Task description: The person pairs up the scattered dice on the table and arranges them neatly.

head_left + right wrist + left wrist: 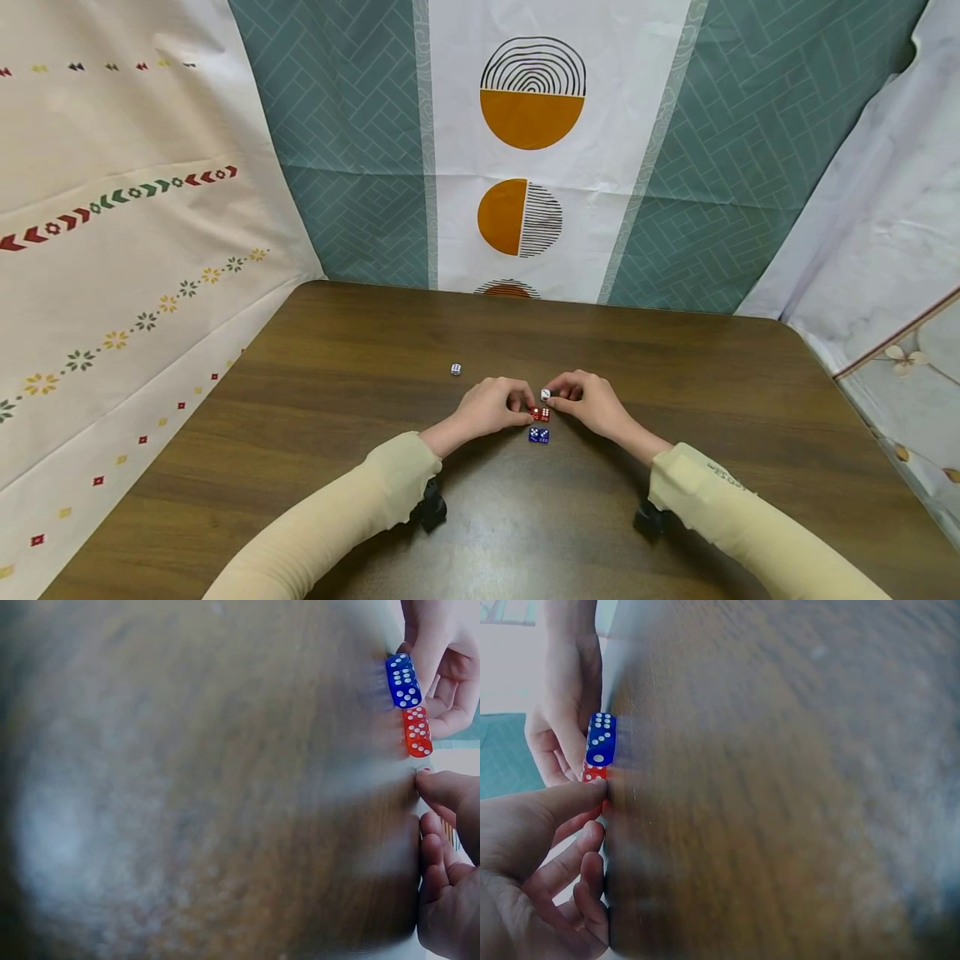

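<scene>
Two red dice (541, 413) stand side by side on the table, just behind two blue dice (538, 435) that also sit side by side. My left hand (491, 407) pinches the left red die between thumb and forefinger, its thumb covering part of the die in the left wrist view. Behind the red pair, my right hand (596, 406) holds a white die (545, 394) between thumb and forefinger. From the right wrist, the red dice (418, 732) and blue dice (404, 681) show in front of the left hand, while the white die is hidden.
Another white die (456, 369) sits farther back and left on the brown wooden table (360, 350). Patterned cloths (352, 125) hang at the table's back and sides. Dark wrist cameras (431, 506) sit under both forearms, close over the tabletop.
</scene>
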The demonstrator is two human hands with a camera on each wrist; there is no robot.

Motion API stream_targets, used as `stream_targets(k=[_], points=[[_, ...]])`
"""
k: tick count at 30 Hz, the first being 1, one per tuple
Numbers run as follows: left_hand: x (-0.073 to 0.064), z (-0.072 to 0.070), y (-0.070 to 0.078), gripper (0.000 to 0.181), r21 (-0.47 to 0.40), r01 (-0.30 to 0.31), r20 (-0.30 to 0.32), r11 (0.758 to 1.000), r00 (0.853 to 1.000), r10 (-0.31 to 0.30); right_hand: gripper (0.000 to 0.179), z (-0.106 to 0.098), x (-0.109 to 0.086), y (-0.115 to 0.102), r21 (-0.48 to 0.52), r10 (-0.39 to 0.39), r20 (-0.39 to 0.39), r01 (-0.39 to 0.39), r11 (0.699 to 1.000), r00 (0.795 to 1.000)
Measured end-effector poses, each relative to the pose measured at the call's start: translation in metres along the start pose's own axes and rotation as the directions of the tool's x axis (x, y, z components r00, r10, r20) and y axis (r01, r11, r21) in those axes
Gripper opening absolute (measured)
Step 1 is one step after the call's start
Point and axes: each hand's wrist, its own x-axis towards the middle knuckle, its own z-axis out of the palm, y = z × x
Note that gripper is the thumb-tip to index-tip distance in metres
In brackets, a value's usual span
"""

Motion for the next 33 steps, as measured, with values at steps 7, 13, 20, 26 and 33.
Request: stream_targets(k=[7, 13, 20, 26, 33], points=[[0.001, 0.001, 0.000, 0.013, 0.004, 0.013, 0.006, 1.000, 1.000, -0.013, 0.013, 0.000, -0.001, 0.000, 0.003, -0.001, -0.002, 0.001, 1.000, 1.000], [0.000, 0.000, 0.000, 0.014, -0.033, 0.000, 0.015, 0.999, 1.000, 0.000, 0.013, 0.000, -0.001, 0.001, 0.010, 0.007, 0.003, -0.007, 1.000, 1.000], [0.001, -0.011, -0.009, 0.017, -0.128, -0.028, 0.109, 0.991, 0.993, 0.043, 0.014, -0.003, 0.001, 0.003, 0.014, -0.011, 0.016, 0.011, 1.000, 1.000], [0.000, -0.028, -0.022, 0.022, -0.192, -0.040, 0.162, 0.981, 0.984, 0.072, 0.013, -0.002, 0.004, 0.005, 0.012, -0.012, 0.031, 0.012, 1.000, 0.999], [-0.001, -0.052, -0.042, 0.026, -0.218, 0.013, 0.038, 0.976, 0.999, -0.005, 0.014, -0.003, 0.004, 0.006, 0.024, -0.023, 0.035, 0.022, 0.999, 0.999]])
